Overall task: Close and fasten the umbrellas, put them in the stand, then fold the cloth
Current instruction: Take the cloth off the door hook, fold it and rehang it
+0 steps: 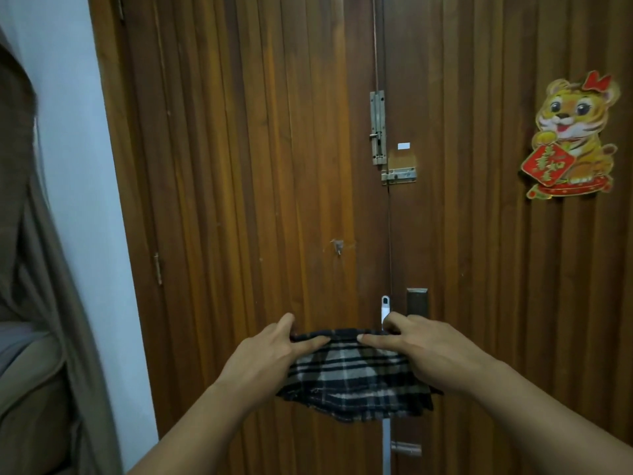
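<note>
Held up in mid-air before the wooden door point(274, 166), well below the door's bolt point(376, 128): one checked cloth point(352, 375), black, white and grey. Pinched along the top edge by two hands, left hand point(274, 344) and right hand point(421, 347), thumbs behind and fingers in front, each grip closed on the fabric. Hands near each other, so the top edge short and the rest hanging loose below in what looks like more than one layer; probably part-folded already, kept off any surface to let the weight of the cloth square the fold. Lower hem ragged and uneven, likely needing one more alignment.

Counted: one cloth, two hands, no umbrella and no stand in view, so presumably the last stage of the task. On the door to the right of the bolt, one tiger decoration point(572, 135); lower down, behind the cloth, one white strip point(386, 437) running down the door seam. Left of the door, one grey curtain point(44, 269).
</note>
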